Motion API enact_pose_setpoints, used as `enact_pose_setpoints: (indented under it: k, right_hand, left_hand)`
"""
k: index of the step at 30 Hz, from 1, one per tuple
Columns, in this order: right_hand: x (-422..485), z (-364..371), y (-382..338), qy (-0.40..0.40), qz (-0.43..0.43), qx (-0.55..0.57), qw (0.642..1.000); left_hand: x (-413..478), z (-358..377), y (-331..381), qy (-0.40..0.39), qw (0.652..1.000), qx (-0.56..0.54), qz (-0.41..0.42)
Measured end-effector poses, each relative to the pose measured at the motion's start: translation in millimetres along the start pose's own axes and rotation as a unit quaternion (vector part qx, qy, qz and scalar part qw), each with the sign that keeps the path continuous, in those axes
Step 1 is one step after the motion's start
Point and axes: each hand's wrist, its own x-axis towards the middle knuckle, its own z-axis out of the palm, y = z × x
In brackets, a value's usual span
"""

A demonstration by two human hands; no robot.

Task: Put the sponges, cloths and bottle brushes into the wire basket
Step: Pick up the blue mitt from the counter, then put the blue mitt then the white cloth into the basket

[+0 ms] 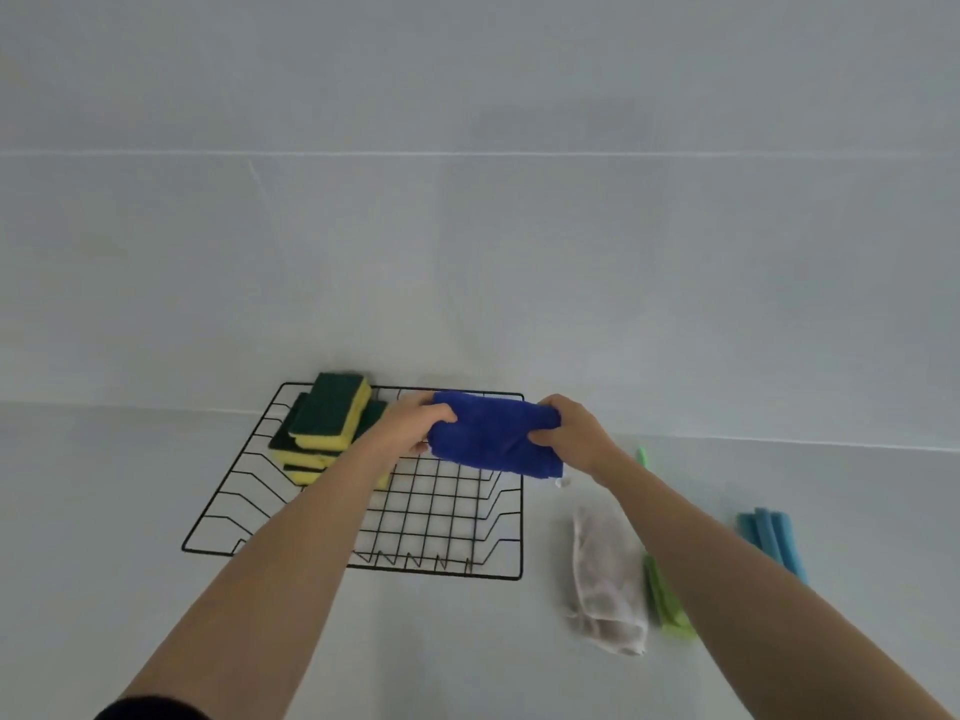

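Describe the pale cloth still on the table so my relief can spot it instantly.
Start at the black wire basket in the middle of the table, then look just right of its near right corner. The pale cloth lies crumpled there, partly under the right forearm, with a green brush along its right side. It is the only whitish, dull item; the other cloth is blue and held in both hands.
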Motion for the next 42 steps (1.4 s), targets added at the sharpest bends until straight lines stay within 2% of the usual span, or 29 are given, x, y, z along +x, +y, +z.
enact_pose_setpoints:
  k: [7,11,17,21,22,23,24,27,30,34,39,42]
  right_hand:
    - [55,56,-16,-0.031,0.014,-0.097,0.995]
    - [76,74,-10,-0.07,0.014,-0.159,0.985]
    - [96,90,-1,-0.106,-0.01,-0.288,0.952]
    - [98,95,4,-0.113,-0.002,-0.369,0.923]
    - [98,95,5,-0.121,0.005,-0.371,0.921]
    - [98,94,6,-0.13,0.013,-0.362,0.923]
    - [98,93,7,-0.137,0.018,-0.348,0.927]
    - [90,83,0,-0.141,0.026,-0.299,0.943]
    - [77,70,-11,-0.133,0.013,-0.234,0.963]
    - [49,45,-20,-0.132,-0.006,-0.228,0.965]
    - [17,13,-12,-0.069,0.01,-0.162,0.984]
    - [-6,-8,0,-0.029,0.014,-0.14,0.99]
  left_hand:
    - [46,-24,-36,0.093,0.988,0.124,-0.023]
    - [63,-16,-49,0.106,0.973,0.203,-0.021]
    - [86,-2,-62,0.119,0.954,0.274,-0.038]
    - [89,5,-67,0.167,0.945,0.274,-0.058]
    - [89,9,-69,0.19,0.943,0.268,-0.051]
    - [92,10,-70,0.179,0.943,0.277,-0.05]
    - [87,10,-67,0.163,0.957,0.237,-0.045]
    - [82,5,-59,0.134,0.96,0.247,-0.008]
    - [73,1,-49,0.125,0.964,0.235,0.014]
    - [59,-1,-35,0.102,0.971,0.216,0.023]
    - [34,5,-13,0.071,0.971,0.223,0.051]
    - [16,18,-1,0.049,0.967,0.228,0.099]
